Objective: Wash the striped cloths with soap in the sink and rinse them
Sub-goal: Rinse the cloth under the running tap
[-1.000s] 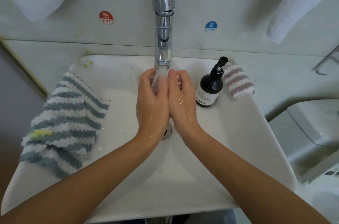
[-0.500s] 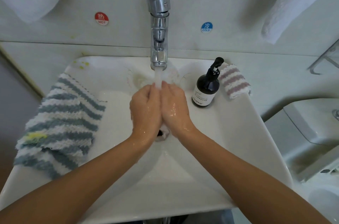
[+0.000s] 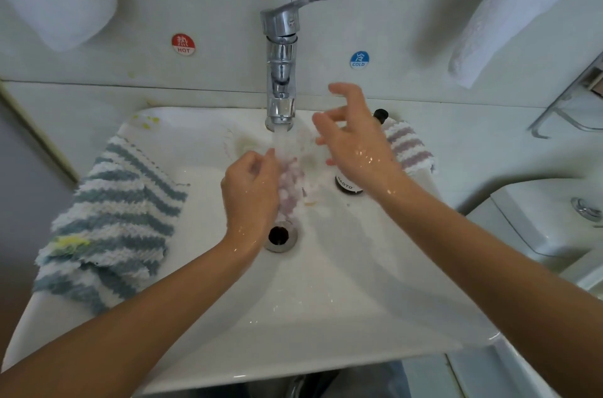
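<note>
a blue-and-white striped cloth (image 3: 107, 224) lies draped over the left rim of the white sink (image 3: 326, 316), a yellow smear near its lower left corner. on the wall above it sits a red hot sticker (image 3: 183, 44). the left hand (image 3: 251, 192) is in the basin just above the drain (image 3: 279, 235), fingers curled round a wet pink-and-white striped cloth (image 3: 288, 189) that hangs beside the palm, right under the water running from the chrome tap (image 3: 281, 71). the stream lands on the cloth and the hand's fingertips. the tap's lever points up and to the right. a blue cold sticker (image 3: 359, 59) is on the wall to the right of the tap. the right hand (image 3: 354, 140) is lifted beside the stream, wet, fingers spread and loosely bent, holding nothing and apart from the cloth. behind it stands a dark soap pump bottle (image 3: 347, 184), mostly hidden by the hand, only its base and pump top showing. another pink-and-white striped cloth (image 3: 408, 146) rests on the sink's right back corner, just beside the bottle. white towels hang at the top left and top right of the wall
</note>
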A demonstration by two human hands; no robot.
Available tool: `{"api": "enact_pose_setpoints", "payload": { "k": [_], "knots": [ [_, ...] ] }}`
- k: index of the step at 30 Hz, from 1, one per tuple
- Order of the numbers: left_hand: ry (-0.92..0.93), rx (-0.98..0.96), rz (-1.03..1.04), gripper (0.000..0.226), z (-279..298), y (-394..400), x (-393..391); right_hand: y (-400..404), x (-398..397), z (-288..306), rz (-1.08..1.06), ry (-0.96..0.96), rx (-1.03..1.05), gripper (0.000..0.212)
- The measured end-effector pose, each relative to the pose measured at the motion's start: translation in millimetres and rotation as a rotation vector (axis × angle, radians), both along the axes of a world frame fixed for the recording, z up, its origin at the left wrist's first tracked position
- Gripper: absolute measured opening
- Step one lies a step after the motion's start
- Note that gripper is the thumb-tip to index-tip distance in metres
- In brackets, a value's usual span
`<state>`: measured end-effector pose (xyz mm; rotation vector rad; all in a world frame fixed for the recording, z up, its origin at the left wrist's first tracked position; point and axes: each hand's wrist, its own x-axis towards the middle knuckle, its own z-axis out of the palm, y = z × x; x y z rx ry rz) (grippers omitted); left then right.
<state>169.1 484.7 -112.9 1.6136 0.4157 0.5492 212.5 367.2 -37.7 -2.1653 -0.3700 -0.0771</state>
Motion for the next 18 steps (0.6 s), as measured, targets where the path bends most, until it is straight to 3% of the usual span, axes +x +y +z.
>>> {"api": "enact_pose_setpoints", "payload": {
  "k": [6, 9, 13, 18],
  "knots": [
    [0.027, 0.025, -0.037, 0.037, -3.2, -2.7, -2.3, -9.7, 26.4, 72.1, 0.035, -0.268, -0.102, 0.071],
    [0.034, 0.007, -0.054, 0.033, -1.6, -3.3, -3.5, -9.7, 39.7, 94.4, 0.075, -0.364, -0.318, 0.064],
    [0.071, -0.023, -0.078, 0.029, -0.4, 0.2, -2.9, -10.9, 45.0, 82.7, 0.061, -0.418, -0.444, 0.055],
    [0.038, -0.056, -0.034, 0.036, -1.2, 0.8, -0.8, -11.8, 36.3, 48.9, 0.01, -0.491, -0.377, 0.059]
  ]
}}
